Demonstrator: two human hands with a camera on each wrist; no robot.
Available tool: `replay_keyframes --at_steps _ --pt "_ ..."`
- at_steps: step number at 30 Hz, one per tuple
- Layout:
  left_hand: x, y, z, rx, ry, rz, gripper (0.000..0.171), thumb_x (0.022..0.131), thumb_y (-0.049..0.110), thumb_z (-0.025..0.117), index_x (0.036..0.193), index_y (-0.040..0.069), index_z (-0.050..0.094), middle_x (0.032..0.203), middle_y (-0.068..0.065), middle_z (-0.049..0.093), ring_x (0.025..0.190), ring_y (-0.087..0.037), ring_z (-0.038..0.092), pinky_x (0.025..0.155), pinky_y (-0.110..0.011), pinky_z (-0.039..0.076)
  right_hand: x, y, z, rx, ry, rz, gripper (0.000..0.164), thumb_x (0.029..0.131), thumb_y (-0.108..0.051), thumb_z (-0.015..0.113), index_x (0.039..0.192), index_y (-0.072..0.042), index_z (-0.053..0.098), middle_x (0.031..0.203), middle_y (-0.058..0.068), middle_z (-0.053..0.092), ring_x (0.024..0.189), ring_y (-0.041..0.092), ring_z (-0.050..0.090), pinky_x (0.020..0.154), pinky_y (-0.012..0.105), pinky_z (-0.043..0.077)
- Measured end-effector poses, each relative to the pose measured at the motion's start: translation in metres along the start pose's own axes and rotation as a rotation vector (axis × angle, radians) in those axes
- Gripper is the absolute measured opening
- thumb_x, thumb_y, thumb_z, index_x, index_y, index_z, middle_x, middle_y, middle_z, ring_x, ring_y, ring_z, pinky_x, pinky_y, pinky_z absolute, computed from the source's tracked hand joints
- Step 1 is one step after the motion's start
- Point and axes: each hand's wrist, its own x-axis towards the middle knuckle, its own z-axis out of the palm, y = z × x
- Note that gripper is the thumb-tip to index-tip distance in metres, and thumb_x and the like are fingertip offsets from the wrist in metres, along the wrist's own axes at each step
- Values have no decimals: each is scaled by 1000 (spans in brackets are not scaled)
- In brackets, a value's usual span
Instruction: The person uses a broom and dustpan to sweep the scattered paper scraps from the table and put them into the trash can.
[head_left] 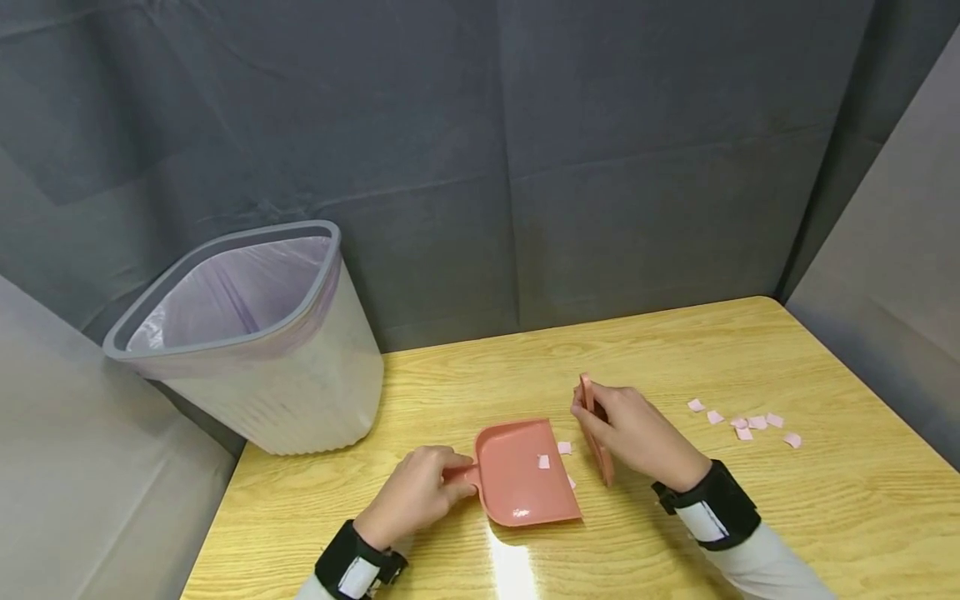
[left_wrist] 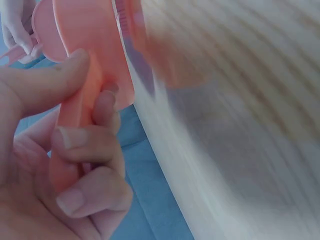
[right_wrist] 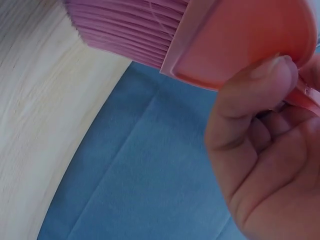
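My left hand [head_left: 422, 490] grips the handle of a coral-pink dustpan [head_left: 517, 487], whose open edge faces right on the table. In the left wrist view the fingers curl round that handle [left_wrist: 75, 120]. One pale pink paper piece [head_left: 543, 462] lies in the pan, and two more, such as this paper scrap [head_left: 565, 447], sit at its front edge. Just right of the pan, my right hand [head_left: 637, 429] holds a matching hand brush [head_left: 595, 433] on edge. The right wrist view shows its pink bristles [right_wrist: 130, 30] and the thumb pressed on its coral body [right_wrist: 245, 40].
Several more pink paper scraps [head_left: 757, 422] are scattered on the wooden table [head_left: 825, 517] to the right. A white bin [head_left: 322, 375] with a grey rim and a plastic liner stands at the back left. Grey cloth [head_left: 637, 167] hangs behind the table.
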Motion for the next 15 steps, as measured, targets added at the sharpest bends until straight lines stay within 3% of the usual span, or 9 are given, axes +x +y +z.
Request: replay_keyframes --at_steps 8,15 --pt "-3 -3 -6 49 10 -17 26 86 21 86 110 11 81 87 7 71 75 -5 58 66 -25 47 -1 -5 7 91 -73 6 30 110 -40 47 105 -13 60 49 -5 51 38 17 56 73 26 53" --pt "-4 -5 -2 53 -21 -9 27 87 23 85 111 10 81 87 5 72 74 -5 58 66 -25 46 -1 -14 16 155 -110 19 30 110 -43 47 100 -17 60 55 -3 52 38 22 57 53 28 48"
